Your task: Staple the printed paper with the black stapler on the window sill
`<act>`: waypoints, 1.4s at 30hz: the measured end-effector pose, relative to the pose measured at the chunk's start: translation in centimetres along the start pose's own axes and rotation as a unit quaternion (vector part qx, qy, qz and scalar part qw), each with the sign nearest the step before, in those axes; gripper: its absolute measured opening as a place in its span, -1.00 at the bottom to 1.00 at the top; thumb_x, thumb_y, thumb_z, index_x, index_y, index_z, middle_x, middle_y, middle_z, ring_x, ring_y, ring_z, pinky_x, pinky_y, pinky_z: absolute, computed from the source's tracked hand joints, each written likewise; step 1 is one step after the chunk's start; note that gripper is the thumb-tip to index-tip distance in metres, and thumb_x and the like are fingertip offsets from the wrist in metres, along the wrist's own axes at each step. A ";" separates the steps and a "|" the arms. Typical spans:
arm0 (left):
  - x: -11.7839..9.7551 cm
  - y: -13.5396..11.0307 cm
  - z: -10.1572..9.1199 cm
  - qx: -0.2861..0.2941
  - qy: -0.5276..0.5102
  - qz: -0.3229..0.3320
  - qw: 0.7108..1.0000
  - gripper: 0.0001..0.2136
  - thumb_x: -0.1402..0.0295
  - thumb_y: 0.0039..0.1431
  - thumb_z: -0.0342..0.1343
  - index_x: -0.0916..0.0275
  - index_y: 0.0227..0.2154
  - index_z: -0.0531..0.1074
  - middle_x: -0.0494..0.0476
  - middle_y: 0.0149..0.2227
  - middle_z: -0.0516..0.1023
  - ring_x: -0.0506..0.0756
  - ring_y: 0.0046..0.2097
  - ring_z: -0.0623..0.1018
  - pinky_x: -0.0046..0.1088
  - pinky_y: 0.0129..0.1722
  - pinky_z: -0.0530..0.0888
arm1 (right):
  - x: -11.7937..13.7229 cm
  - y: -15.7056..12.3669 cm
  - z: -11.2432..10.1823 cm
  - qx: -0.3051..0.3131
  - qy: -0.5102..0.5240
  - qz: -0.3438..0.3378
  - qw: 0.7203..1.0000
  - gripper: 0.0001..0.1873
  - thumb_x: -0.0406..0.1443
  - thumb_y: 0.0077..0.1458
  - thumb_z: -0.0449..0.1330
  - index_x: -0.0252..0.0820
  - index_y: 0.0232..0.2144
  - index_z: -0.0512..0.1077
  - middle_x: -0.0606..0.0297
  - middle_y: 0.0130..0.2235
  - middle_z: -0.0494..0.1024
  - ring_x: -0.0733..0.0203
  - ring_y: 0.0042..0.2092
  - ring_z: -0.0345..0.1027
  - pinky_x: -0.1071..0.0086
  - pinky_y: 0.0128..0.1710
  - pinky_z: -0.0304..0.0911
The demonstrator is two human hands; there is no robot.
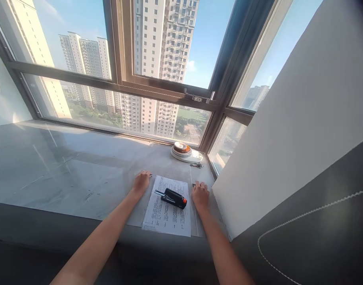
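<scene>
Sheets of printed paper lie on the windowsill between my two hands. On top of them rests a black stapler with an orange-red part at one end and a silvery strip sticking out at the other. My left hand is on the sill left of the paper's top corner, fingers curled, a tiny dark thing showing at the fingertips. To the right of the paper, my right hand rests with bent fingers, and a small dark piece shows by its thumb. Both small things are too small to name. Neither hand touches the stapler.
Toward the window corner sits a stack of round white and amber dishes, with a small dark cluster, perhaps keys, before it. A white wall rises close on the right. A beaded cord hangs there. Window frames bound the back.
</scene>
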State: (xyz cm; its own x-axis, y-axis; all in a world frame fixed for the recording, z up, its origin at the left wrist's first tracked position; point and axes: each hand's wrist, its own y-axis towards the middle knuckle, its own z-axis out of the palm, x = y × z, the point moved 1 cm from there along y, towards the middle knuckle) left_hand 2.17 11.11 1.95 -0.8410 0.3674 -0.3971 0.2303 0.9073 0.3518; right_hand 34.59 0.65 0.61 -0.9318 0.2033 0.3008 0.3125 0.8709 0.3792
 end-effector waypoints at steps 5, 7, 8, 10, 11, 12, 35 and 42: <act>-1.0 -1.8 -0.4 -0.004 -0.120 0.049 0.992 -0.78 0.52 0.33 -0.11 0.21 -0.11 0.40 0.16 -0.25 0.57 0.10 -0.30 0.54 -0.43 -0.28 0.43 | 0.1 -0.3 0.2 -0.020 0.017 0.007 1.000 -0.52 -0.30 0.32 -0.09 -0.30 0.20 0.35 -0.24 -0.01 0.41 -0.24 0.05 0.34 -0.01 -0.07 0.30; -1.6 -3.3 -0.5 -0.029 -0.182 0.082 0.979 -0.79 0.48 0.37 -0.13 0.18 -0.05 0.33 0.09 -0.28 0.52 0.03 -0.36 0.47 -0.49 -0.30 0.41 | 0.1 -0.4 0.3 -0.025 0.009 0.012 1.000 -0.48 -0.31 0.31 -0.12 -0.35 0.24 0.30 -0.28 0.00 0.38 -0.28 0.05 0.33 -0.05 -0.09 0.29; -2.0 -4.0 -0.5 -0.054 -0.202 0.094 0.973 -0.79 0.47 0.39 -0.14 0.18 -0.03 0.32 0.08 -0.27 0.50 0.03 -0.35 0.45 -0.49 -0.28 0.42 | 0.2 -0.5 0.3 -0.029 0.006 0.012 0.999 -0.46 -0.31 0.30 -0.13 -0.37 0.25 0.28 -0.29 0.00 0.37 -0.29 0.04 0.32 -0.06 -0.10 0.29; -2.7 -5.3 -0.9 -0.092 -0.225 0.113 0.963 -0.77 0.45 0.41 -0.18 0.19 -0.01 0.32 0.12 -0.23 0.47 0.04 -0.29 0.45 -0.46 -0.21 0.44 | 0.3 -0.6 0.0 -0.045 0.013 0.006 0.999 -0.45 -0.31 0.30 -0.14 -0.39 0.26 0.25 -0.29 0.00 0.36 -0.28 0.03 0.31 -0.06 -0.11 0.28; -3.0 -5.8 -1.1 -0.100 -0.233 0.119 0.960 -0.76 0.44 0.43 -0.20 0.19 -0.01 0.33 0.15 -0.19 0.47 0.04 -0.26 0.46 -0.45 -0.19 0.44 | 0.4 -0.7 -0.3 -0.058 0.027 -0.002 0.998 -0.45 -0.29 0.30 -0.14 -0.38 0.25 0.25 -0.28 0.01 0.36 -0.28 0.03 0.30 -0.06 -0.10 0.27; -3.3 -6.2 -1.4 -0.100 -0.240 0.124 0.958 -0.75 0.43 0.44 -0.21 0.19 0.00 0.34 0.17 -0.15 0.47 0.05 -0.24 0.46 -0.44 -0.18 0.45 | 0.6 -0.7 -0.7 -0.073 0.046 -0.009 0.996 -0.46 -0.27 0.30 -0.14 -0.35 0.24 0.27 -0.26 0.02 0.36 -0.27 0.04 0.28 -0.06 -0.09 0.26; -4.3 -5.9 -2.2 0.076 -0.292 0.217 0.928 -0.75 0.24 0.42 0.03 0.17 -0.21 0.61 0.18 -0.19 0.55 0.11 -0.09 0.52 -0.35 -0.03 0.46 | 5.8 -4.5 -3.8 0.147 0.370 -0.259 0.880 -0.81 -0.23 0.26 0.21 -0.11 -0.09 0.43 0.21 -0.12 0.46 0.12 -0.08 0.35 0.28 -0.06 0.29; -4.5 -6.1 -2.8 0.043 -0.298 0.185 0.935 -0.73 0.21 0.43 0.02 0.19 -0.12 0.60 0.16 -0.22 0.56 0.10 -0.16 0.54 -0.38 -0.09 0.47 | 5.9 -4.4 -3.6 0.137 0.361 -0.272 0.882 -0.78 -0.22 0.25 0.24 -0.13 -0.07 0.43 0.18 -0.11 0.48 0.09 -0.06 0.33 0.25 -0.04 0.27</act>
State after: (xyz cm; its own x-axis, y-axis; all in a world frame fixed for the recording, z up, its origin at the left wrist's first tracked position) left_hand 3.19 3.32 3.90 -0.2792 0.6853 -0.6726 0.5123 0.6988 0.4993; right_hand 28.44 -3.54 3.83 -0.5388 -0.5287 0.6559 -0.2919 0.8475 0.4433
